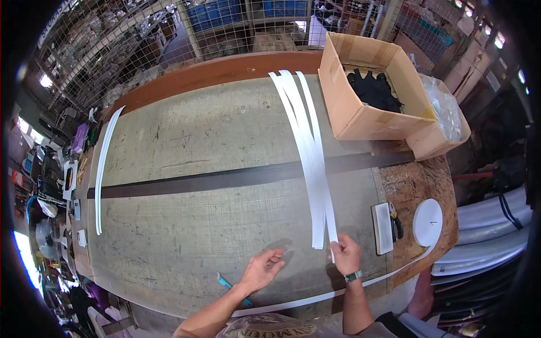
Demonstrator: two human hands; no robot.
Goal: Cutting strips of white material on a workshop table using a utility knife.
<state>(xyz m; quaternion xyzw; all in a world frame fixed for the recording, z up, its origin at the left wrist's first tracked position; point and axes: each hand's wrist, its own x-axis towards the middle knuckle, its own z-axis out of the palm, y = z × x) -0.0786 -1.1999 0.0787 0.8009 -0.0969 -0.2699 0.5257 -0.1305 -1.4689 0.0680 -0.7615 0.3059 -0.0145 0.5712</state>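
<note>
My right hand (pixel 347 254), with a watch on its wrist, pinches the near end of a white strip (pixel 329 207). That strip lies partly over a bundle of long white strips (pixel 310 181), which crosses a dark flat bar (pixel 236 177) on the worktable (pixel 181 249). My left hand (pixel 264 268) hovers over the tabletop with its fingers curled apart, holding nothing. Under my left forearm lies a teal cutter knife (pixel 225 281), partly hidden. More white strips (pixel 105 160) lie at the table's left end. From a white tape roll (pixel 427 222), a band runs along the near edge.
A cardboard box (pixel 391 124) with black pieces stands at the back right, beside a smaller box (pixel 448 145) with clear plastic. Pliers (pixel 396 224) and a pale rectangular block (pixel 382 228) lie near the roll. Wire mesh (pixel 169 42) rises behind the table.
</note>
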